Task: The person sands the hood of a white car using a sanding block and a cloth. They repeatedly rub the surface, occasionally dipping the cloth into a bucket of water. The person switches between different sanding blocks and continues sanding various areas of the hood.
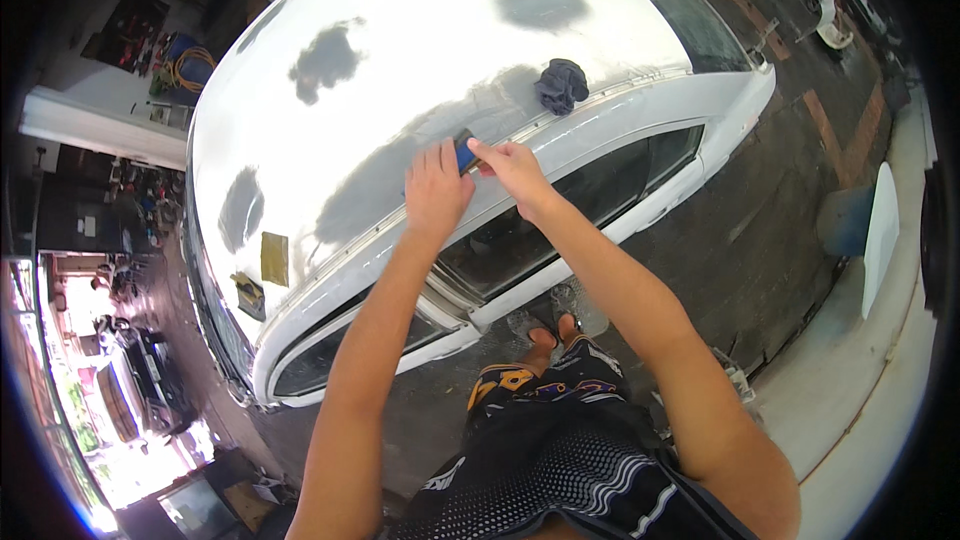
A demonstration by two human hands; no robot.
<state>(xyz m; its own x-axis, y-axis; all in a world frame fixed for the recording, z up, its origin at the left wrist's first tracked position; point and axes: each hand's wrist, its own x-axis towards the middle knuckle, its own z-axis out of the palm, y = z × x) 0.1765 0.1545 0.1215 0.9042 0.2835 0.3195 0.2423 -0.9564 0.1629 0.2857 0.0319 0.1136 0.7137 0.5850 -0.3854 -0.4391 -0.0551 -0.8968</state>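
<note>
Over the near edge of a white car's roof (400, 0), both hands meet at a small blue sanding block (464, 153) with a dark, brownish edge. My left hand (437, 190) has its fingers closed over the block's left part, hiding much of it. Thumb and fingers of my right hand (512, 172) pinch its right end. Beneath them spreads a long grey patch (375, 185) of sanded paint. A crumpled dark cloth (561, 87) lies on the roof to the right. Toward the left front sit an olive sandpaper sheet (274, 259) and a folded piece of sandpaper (249, 295).
Below the roof edge run the side windows (560, 210) and white doors. My feet (555, 332) stand on the dark floor close to the car. At right are a blue drum (842, 222) and a white panel (882, 240). Another vehicle (145, 380) is parked at lower left.
</note>
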